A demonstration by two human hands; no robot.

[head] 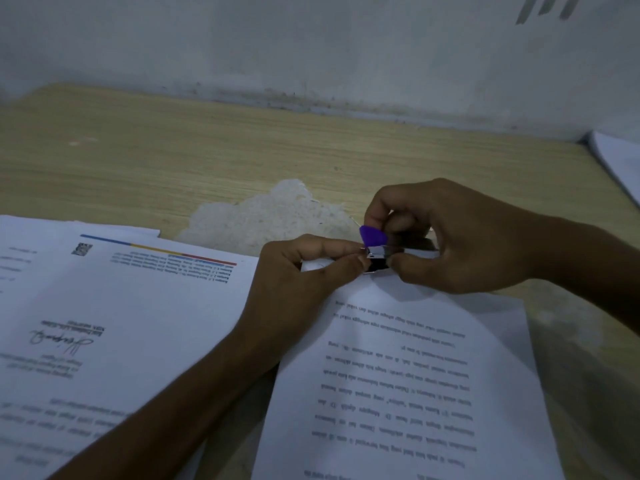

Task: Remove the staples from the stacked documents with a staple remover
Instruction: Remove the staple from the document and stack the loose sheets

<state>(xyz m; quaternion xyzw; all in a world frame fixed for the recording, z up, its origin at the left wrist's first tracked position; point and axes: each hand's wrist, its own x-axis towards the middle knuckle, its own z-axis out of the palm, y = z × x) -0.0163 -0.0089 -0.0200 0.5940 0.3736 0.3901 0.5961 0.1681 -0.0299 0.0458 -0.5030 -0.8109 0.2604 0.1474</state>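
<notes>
Clasped in right grip [460, 237]: purple-tabbed staple remover [376, 251], long axis left-right, metal nose pointing left at document [415, 358] top corner, pinched by left grip [294, 275], above wooden surface [173, 150].

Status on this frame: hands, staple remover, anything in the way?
Right hand grips purple staple remover at the corner of the document. Left hand pinches that corner. Nothing seen blocking.

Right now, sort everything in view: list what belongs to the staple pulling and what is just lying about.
In the job: staple remover, gripped document, left hand, right hand.
Lying about: letterhead stack, far-right papers.
</notes>
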